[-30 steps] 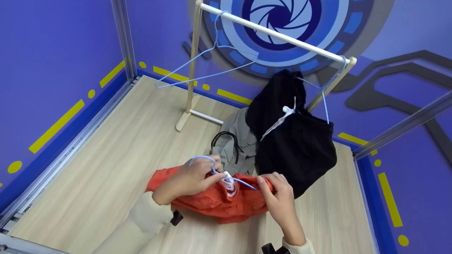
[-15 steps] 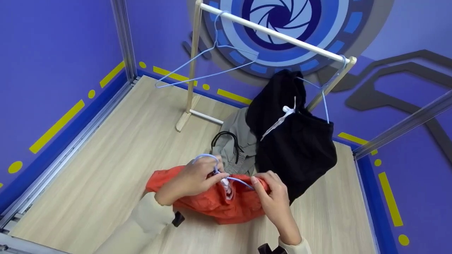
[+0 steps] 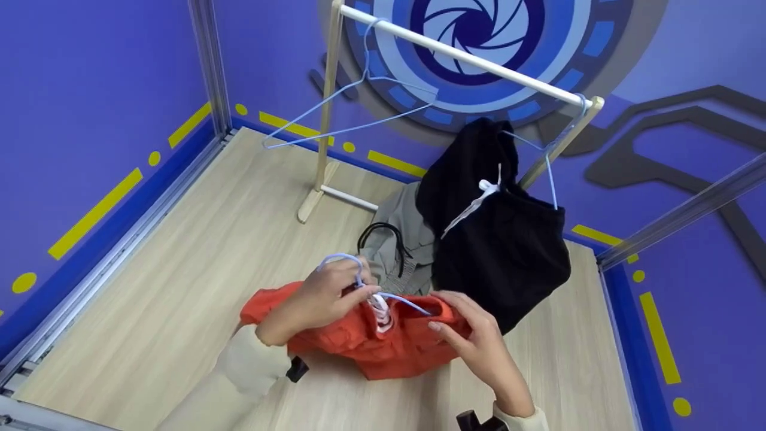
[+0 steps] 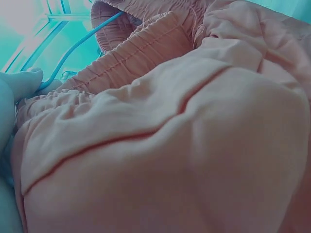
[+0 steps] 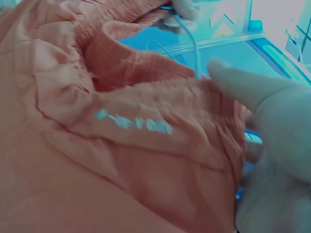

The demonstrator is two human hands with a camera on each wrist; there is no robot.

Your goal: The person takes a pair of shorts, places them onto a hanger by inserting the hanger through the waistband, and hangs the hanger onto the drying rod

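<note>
A pair of orange-red shorts (image 3: 407,353) with an elastic waistband and a white drawstring (image 3: 380,314) is held close over the wooden floor. My left hand (image 3: 326,299) grips a light-blue wire hanger (image 3: 402,300) just below its hook. One arm of this hanger runs down into the waist opening, its tip hidden by cloth. At the right end of the waistband (image 5: 194,99), my right hand (image 3: 482,338) holds the fabric between thumb and fingers. The left wrist view shows mostly the shorts' body (image 4: 160,160), with the hanger wire (image 4: 65,56) above the waistband.
A wooden rack (image 3: 467,55) stands behind. An unloaded blue hanger (image 3: 347,130) hangs at its left, and black drawstring trousers (image 3: 499,257) hang at its right. Grey clothing with a black cord (image 3: 392,245) lies behind my hands. Blue walls (image 3: 108,90) enclose the area.
My right hand first shifts slightly left with the waistband, then back right, and its thumb now stands farther from the fingers. My left hand keeps its grip and moves slightly left.
</note>
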